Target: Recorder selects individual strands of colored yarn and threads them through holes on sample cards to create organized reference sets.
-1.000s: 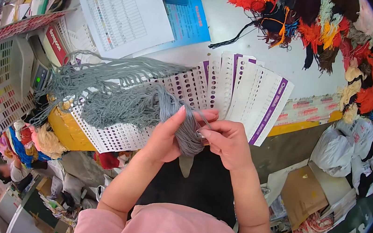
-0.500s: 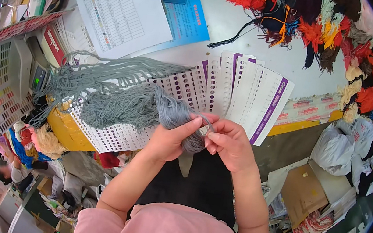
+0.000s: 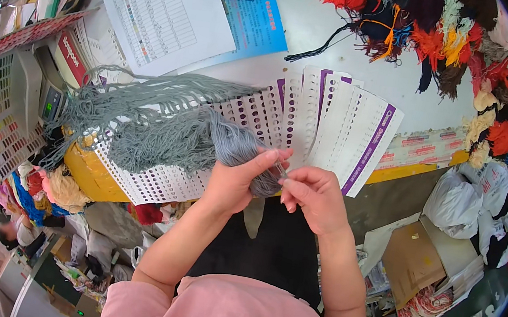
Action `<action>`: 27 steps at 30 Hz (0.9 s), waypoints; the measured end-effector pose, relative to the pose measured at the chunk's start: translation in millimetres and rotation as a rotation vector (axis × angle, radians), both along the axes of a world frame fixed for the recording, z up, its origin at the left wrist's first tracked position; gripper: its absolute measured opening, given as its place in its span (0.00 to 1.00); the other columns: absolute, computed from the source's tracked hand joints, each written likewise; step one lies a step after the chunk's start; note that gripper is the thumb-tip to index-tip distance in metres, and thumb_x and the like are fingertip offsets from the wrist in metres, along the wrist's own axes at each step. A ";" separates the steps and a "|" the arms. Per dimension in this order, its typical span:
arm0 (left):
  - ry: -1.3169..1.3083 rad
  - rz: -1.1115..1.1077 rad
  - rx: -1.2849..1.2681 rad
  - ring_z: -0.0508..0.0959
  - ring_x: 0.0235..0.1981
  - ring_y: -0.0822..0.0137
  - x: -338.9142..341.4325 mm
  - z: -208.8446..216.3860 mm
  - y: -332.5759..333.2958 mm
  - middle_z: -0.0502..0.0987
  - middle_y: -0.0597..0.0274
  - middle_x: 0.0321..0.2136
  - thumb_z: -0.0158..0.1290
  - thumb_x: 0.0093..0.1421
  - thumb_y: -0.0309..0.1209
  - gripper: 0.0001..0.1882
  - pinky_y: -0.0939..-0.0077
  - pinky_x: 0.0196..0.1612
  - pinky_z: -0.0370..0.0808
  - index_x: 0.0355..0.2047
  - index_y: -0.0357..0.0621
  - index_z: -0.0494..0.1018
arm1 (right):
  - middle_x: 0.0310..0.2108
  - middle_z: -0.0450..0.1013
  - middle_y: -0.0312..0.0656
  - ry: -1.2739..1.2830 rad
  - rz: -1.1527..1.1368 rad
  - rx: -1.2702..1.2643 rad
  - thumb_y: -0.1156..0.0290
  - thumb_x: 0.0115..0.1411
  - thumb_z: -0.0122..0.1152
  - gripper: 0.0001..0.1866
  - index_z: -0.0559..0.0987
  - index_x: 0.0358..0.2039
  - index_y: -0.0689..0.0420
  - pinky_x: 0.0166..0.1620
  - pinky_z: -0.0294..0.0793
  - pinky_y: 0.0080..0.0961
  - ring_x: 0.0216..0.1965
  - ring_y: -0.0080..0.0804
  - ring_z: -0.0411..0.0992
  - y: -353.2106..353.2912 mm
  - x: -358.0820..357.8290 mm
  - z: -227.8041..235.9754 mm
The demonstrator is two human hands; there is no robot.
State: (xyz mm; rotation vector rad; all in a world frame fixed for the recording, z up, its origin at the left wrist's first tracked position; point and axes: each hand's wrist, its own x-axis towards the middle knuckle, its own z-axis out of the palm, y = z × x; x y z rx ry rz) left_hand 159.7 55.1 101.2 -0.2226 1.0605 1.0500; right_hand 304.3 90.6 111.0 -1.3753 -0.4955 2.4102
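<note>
Because likely soft and light, grip grey hank (image 3: 235, 144) toward five o'clock: clasped by left hand (image 3: 233, 183), with strand (image 3: 280, 169) pinched by right hand (image 3: 314, 195).

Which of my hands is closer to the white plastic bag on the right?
Right. Your right hand is left of the white plastic bag, not touching it; your left hand is farther left, holding grey yarn.

Your left hand (image 3: 236, 184) is curled, thumb extended. Your right hand (image 3: 319, 199) faces it, fingertips pinched. Your bare forearms (image 3: 181, 245) converge ahead.
</note>
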 end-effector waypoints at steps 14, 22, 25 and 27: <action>0.203 0.942 -0.063 0.69 0.26 0.75 -207.8 -87.3 -165.2 0.67 0.53 0.29 0.38 0.49 0.20 0.13 0.80 0.34 0.68 0.36 0.29 0.64 | 0.21 0.61 0.38 0.140 -0.545 0.383 0.76 0.51 0.43 0.03 0.63 0.25 0.61 0.28 0.65 0.16 0.21 0.25 0.58 117.6 150.4 -29.0; -0.311 0.468 -0.057 0.63 0.13 0.81 -133.9 -75.1 -110.7 0.66 0.66 0.17 0.41 0.55 0.28 0.08 0.91 0.12 0.58 0.31 0.35 0.65 | 0.26 0.69 0.38 -0.340 -0.378 0.870 0.73 0.48 0.49 0.09 0.72 0.30 0.61 0.40 0.63 0.21 0.32 0.24 0.66 131.1 107.9 -64.1; 0.148 0.013 -0.069 0.65 0.15 0.77 -38.4 -74.7 -4.5 0.69 0.64 0.20 0.47 0.51 0.30 0.11 0.85 0.19 0.62 0.31 0.34 0.68 | 0.22 0.69 0.35 -0.545 0.001 0.925 0.79 0.42 0.54 0.02 0.73 0.21 0.60 0.34 0.64 0.15 0.27 0.19 0.66 84.6 27.3 -102.0; 0.266 -0.046 -0.020 0.66 0.18 0.79 -10.1 -79.1 32.7 0.71 0.60 0.26 0.47 0.51 0.27 0.09 0.88 0.20 0.63 0.30 0.33 0.67 | 0.21 0.68 0.37 -0.666 0.046 1.012 0.79 0.41 0.54 0.03 0.72 0.20 0.58 0.33 0.64 0.20 0.27 0.27 0.66 66.8 2.9 -121.1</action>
